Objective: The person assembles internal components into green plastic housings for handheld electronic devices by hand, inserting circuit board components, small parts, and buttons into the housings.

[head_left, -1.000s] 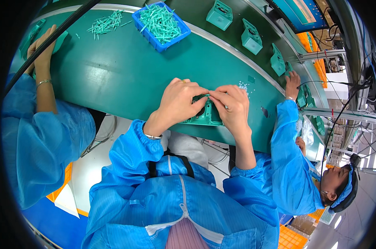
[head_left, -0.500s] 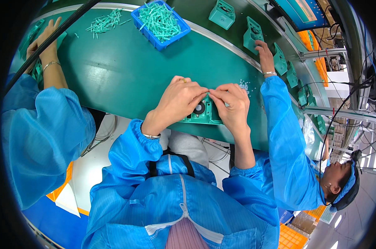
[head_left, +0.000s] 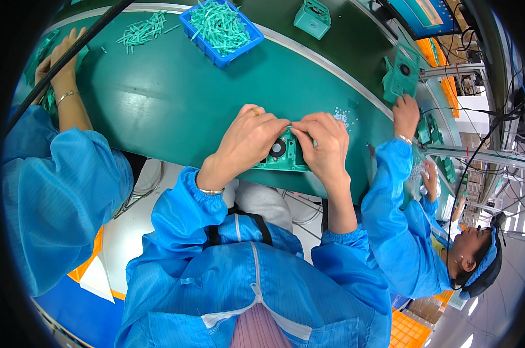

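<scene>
A green plastic housing (head_left: 284, 162) with a round black part (head_left: 277, 148) set in it rests at the near edge of the green table, between my hands. My left hand (head_left: 252, 134) is closed in a pinch at the housing's far edge. Facing it, my right hand (head_left: 325, 142) pinches at the same edge, the two sets of fingertips nearly touching. Whatever sits between the fingertips is too small or too hidden to make out. Both hands cover parts of the housing's sides.
A blue bin (head_left: 226, 55) of green strips stands at the far side, with a loose strip pile (head_left: 143, 32) left of it. Small clear pieces (head_left: 342, 117) lie right of my hands. Co-workers sit on both sides; the right one holds a green housing (head_left: 403, 72).
My hands stay at the housing's far edge, almost unmoved. The co-worker on the right has taken a green housing from the row and moved it to the right.
</scene>
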Demonstrator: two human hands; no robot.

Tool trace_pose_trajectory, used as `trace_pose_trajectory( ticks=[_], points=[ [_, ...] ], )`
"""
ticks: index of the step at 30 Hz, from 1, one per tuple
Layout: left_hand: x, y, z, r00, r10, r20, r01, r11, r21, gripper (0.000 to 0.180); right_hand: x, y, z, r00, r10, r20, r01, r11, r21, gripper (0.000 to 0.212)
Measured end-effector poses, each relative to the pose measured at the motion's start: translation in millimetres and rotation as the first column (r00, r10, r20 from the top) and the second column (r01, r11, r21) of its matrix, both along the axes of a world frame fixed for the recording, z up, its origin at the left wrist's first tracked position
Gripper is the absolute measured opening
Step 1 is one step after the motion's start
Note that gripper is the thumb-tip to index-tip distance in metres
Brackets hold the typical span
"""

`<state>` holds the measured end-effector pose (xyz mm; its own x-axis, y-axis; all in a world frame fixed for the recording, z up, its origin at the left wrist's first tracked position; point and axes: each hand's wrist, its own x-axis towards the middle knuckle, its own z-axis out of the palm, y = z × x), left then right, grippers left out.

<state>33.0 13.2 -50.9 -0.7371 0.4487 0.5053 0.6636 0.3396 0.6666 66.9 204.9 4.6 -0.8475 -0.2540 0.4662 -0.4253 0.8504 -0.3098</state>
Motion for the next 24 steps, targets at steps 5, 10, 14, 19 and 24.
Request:
trace_pose_trajectory(
  ticks=[5,10,14,19,24],
  points=[
    [-0.1,0.9,-0.7,1.0,-0.001,-0.018,0.002,1.0,0.017,0.017,-0.3,0.8,-0.3,1.0,0.003,0.0,-0.003,1.0,0.008,0.008],
    [-0.9,1.4,-2.2,0.999,-0.001,-0.045,0.002,1.0,0.024,0.016,-0.6,1.6,-1.6,1.0,0.008,-0.003,-0.008,1.0,0.009,0.008],
    [-0.6,0.7,-3.3,0.999,-0.006,-0.049,0.007,1.0,0.011,0.017,-0.1,-0.1,-1.2,1.0,0.004,-0.016,-0.003,0.999,0.044,0.008],
    [0.1,0.6,-2.2,0.999,0.004,-0.054,-0.004,1.0,0.012,0.018,0.0,0.5,-0.5,1.0,0.014,-0.023,-0.013,0.998,0.056,0.008],
    [-0.7,0.4,-4.2,0.999,-0.004,-0.04,0.005,1.0,0.018,0.018,0.0,0.8,-0.7,1.0,0.013,-0.023,-0.013,1.0,0.027,0.008]
  ],
)
